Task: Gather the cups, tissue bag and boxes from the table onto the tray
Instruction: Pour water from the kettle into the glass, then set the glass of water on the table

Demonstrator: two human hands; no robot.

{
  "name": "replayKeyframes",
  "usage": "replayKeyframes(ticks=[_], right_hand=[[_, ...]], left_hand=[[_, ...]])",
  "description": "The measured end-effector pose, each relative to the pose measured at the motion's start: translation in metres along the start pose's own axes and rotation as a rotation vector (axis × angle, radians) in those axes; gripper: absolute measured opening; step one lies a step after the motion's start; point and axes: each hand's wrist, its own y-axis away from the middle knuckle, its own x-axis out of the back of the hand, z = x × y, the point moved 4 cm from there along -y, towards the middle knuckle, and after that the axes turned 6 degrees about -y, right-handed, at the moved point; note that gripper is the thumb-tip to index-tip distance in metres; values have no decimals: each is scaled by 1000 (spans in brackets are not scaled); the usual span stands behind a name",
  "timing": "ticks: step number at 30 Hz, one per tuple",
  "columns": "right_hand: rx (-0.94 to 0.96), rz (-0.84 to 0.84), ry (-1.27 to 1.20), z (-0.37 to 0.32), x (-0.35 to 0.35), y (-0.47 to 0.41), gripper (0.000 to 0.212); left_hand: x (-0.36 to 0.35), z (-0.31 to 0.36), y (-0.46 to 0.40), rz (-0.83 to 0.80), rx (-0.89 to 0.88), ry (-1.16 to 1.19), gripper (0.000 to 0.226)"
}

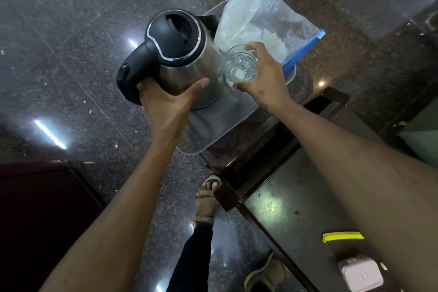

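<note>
A steel kettle (187,59) with a black lid and handle stands on the clear plastic tray (213,130). My left hand (166,104) grips the kettle low on its body, near the handle. My right hand (263,76) holds a clear glass cup (240,66) by its rim, just right of the kettle and over the tray. Behind the cup a clear zip bag of white tissues (263,21) with a blue seal lies on the tray's far end.
The tray sits on a small dark wooden table (305,95). A larger dark table (296,197) at lower right carries a yellow strip (342,236) and a pale pink box (361,272). Polished stone floor surrounds them. My sandalled foot (207,197) stands by the table corner.
</note>
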Motion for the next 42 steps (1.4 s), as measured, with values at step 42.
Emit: replayKeyframes(ticks=[42], right_hand=[[-404,475,-102,229,311,357,79]], left_hand=[[-313,173,398,-1112,-858,-251,74]])
